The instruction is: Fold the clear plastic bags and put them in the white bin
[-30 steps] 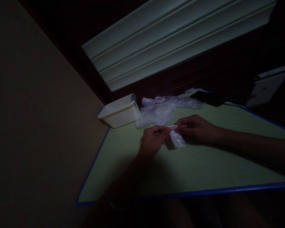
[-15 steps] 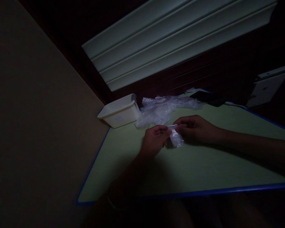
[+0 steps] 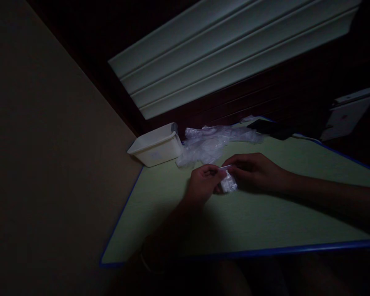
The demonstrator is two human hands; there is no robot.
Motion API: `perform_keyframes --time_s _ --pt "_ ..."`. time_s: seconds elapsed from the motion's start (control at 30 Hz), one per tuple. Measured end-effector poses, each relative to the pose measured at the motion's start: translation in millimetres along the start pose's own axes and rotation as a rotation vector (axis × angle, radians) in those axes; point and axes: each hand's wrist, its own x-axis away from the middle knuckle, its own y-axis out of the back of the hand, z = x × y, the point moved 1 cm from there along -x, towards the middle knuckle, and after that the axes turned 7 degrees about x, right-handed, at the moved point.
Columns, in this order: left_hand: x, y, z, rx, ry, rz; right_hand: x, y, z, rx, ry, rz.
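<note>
A small clear plastic bag (image 3: 229,183) is held over the middle of the green table (image 3: 265,218). Its top edge, a thin pale strip, is pinched from both sides. My left hand (image 3: 202,183) grips the left end between thumb and fingers. On the right end, my right hand (image 3: 255,172) is closed in a pinch. The lower part of the bag hangs down, crumpled and shiny. Whether anything is inside it cannot be made out in the dim light.
A white plastic bin (image 3: 157,150) stands at the table's back left corner by the wall. Beside it spreads a heap of clear plastic bags (image 3: 206,146). A dark flat object (image 3: 271,128) lies at the back right. Blue edging (image 3: 280,250) borders the table.
Both hands have shifted slightly down with the bag. Its pale top strip looks narrower, and the hanging part appears shorter and more bunched.
</note>
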Motion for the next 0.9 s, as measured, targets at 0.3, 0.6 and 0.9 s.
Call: perform_keyframes --time_s 0.3,0.6,0.9 --pt "1 1.8 0 0.149 0.052 -0.024 1 8 6 0.237 0.126 -0.045" --pt "1 1.7 -1 0.176 0.055 0.005 2 12 7 0.368 0.367 -0.040" --pt "5 -5.0 -4 0.272 0.236 0.169 4 15 7 0.484 0.464 -0.114"
